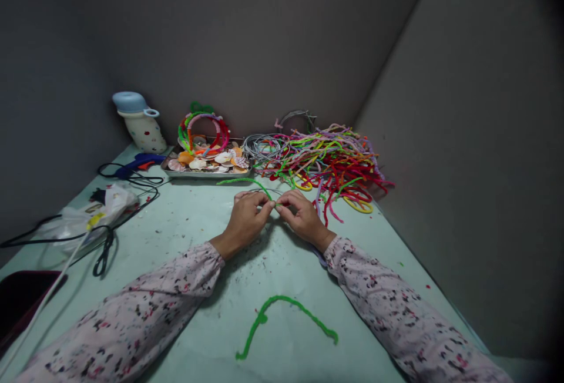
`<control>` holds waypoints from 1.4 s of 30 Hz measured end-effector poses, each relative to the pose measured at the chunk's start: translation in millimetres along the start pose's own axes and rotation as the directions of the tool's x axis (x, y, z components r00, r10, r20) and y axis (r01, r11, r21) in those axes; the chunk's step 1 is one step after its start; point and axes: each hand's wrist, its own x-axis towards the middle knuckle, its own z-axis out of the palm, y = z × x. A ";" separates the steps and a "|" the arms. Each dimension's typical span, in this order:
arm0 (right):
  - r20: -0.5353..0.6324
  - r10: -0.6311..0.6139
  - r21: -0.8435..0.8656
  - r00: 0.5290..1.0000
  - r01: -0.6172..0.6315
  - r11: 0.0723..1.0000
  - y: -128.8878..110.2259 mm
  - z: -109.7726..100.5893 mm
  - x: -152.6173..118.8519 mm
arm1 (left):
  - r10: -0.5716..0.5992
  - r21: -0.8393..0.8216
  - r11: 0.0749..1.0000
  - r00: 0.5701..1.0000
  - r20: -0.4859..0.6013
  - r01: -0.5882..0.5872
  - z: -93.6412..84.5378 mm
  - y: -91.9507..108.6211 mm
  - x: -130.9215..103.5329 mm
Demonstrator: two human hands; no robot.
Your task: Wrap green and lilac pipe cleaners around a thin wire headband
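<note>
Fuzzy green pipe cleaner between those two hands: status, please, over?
Left bare hand, right bare hand: pinching fuzzy green pipe cleaner. Free end arching leftward. Clutter beyond right hand: tangled multicoloured pipe-cleaner pile.

Fuzzy green pipe cleaner (252, 181), pinched between both hands (248, 218), free end arching out leftward

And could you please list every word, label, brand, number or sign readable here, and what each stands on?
There is no readable text in this view.
The bottle shows coloured spots, no legible lettering.
Any print on the plastic bag is too blurred to read.
</note>
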 end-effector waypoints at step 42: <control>-0.068 0.115 0.082 0.991 -0.109 0.991 3.0 -0.1 -1.6 | 0.140 0.062 0.989 0.978 -0.153 -0.131 -0.5 -1.8 -5.2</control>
